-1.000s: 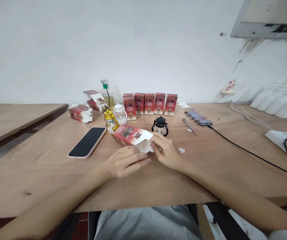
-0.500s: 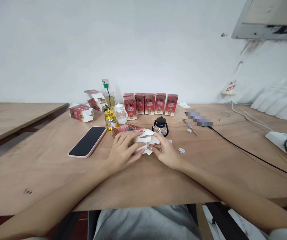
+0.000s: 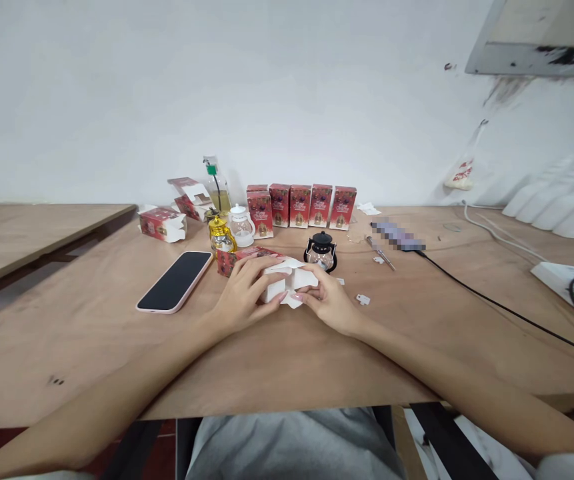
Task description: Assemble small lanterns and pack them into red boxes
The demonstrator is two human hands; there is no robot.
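Observation:
A red printed carton [image 3: 227,261] lies on its side between my hands, its end with white flaps facing me. The white flaps stand apart around the opening. My left hand [image 3: 249,293] grips the carton's left side, thumb at the lower flap. On the other side, my right hand [image 3: 331,303] pinches the right and lower flaps, its thumb close to the left one. Just beyond my right fingers stands a small black lantern [image 3: 321,248]. A gold lantern [image 3: 221,235] and a white lantern [image 3: 241,225] stand beyond the carton to the left.
Several red boxes [image 3: 300,207] stand upright along the wall. Two opened cartons, one on its side [image 3: 163,225], lie at back left near a pump bottle [image 3: 219,190]. A phone [image 3: 175,282] lies left; a screwdriver [image 3: 381,253], a cabled device [image 3: 397,236] and a small white tag [image 3: 363,299] lie right.
The white flaps have spread, and the opening shows more clearly. The carton's red far end has shifted a little left. Both hands keep hold, with small finger movements.

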